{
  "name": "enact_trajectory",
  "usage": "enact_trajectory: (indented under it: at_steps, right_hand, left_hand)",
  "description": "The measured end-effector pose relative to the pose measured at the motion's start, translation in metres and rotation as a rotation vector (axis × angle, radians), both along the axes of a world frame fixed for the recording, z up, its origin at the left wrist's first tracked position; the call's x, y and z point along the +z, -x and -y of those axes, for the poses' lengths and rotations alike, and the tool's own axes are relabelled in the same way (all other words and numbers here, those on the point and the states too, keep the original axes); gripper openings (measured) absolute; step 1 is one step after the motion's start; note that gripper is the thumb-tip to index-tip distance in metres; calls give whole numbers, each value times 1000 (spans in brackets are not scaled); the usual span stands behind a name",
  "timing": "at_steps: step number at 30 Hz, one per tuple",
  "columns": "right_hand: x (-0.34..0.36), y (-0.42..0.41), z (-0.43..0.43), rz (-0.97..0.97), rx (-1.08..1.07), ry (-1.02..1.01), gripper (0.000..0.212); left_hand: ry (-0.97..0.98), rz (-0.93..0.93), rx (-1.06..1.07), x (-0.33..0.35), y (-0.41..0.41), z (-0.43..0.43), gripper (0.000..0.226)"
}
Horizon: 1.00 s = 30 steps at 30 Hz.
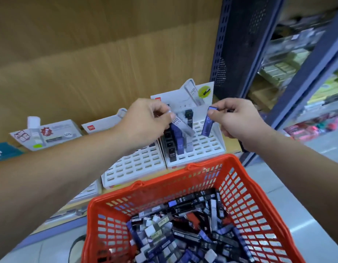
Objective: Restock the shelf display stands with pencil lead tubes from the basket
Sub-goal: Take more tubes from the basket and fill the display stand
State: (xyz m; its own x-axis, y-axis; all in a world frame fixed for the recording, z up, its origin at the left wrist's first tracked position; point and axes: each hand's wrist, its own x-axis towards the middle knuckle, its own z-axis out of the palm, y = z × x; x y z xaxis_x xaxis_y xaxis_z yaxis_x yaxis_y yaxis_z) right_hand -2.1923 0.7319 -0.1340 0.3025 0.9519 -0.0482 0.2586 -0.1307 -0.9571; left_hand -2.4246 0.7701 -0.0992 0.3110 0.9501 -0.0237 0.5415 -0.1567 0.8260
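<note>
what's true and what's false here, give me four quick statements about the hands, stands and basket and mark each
1. The right hand pinches a blue tube above the right display stand. True.
2. The left hand is empty. False: it holds a clear tube by its top.
3. The red basket holds many lead tubes. True.
4. The left display stand is packed with tubes. False: its visible slots are empty.
</note>
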Motion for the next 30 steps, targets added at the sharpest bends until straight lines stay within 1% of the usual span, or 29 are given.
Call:
enact_trajectory:
  at_steps: [3,6,8,12,14,15,19,22,25,27,30]
  right_hand:
    - [-6,-8,5,-22,-12,35,13]
    - [-12,-14,9,-73,-16,90,9]
    - [-16,-17,12,-115,6,132,7]
    - [-21,-22,18,-146,12,177,6]
    - [-21,-24,18,-162,14,187,6]
    - [-20,-25,18,-167,17,187,7]
    - [-18,-26,18,-198,15,185,7]
    - [-17,-26,16,-201,12,181,6]
    - [-16,-25,14,-205,17,164,4]
    - [-14,-24,13,-206,14,135,4]
    - [-8,-18,9,-175,14,76,3]
  left_hand:
    - [-41,-99,-111,-11,-22,0,17]
    - [-184,-261,-266,-26,-32,6,14]
    - [-227,-313,-296,-37,-31,9,12]
    - [-296,-329,-281,-50,-30,8,7]
    - [-285,-316,-256,-49,-29,7,14]
    - [-268,-314,-259,-48,-29,7,13]
    - [-248,-323,-335,-45,-27,10,4]
    - [-301,-360,-390,-47,-24,9,3]
    - [-355,-350,-388,-55,-23,8,1]
    - [-394,-337,-384,-59,-26,7,3]
    - [-420,-354,-383,-61,-31,1,14]
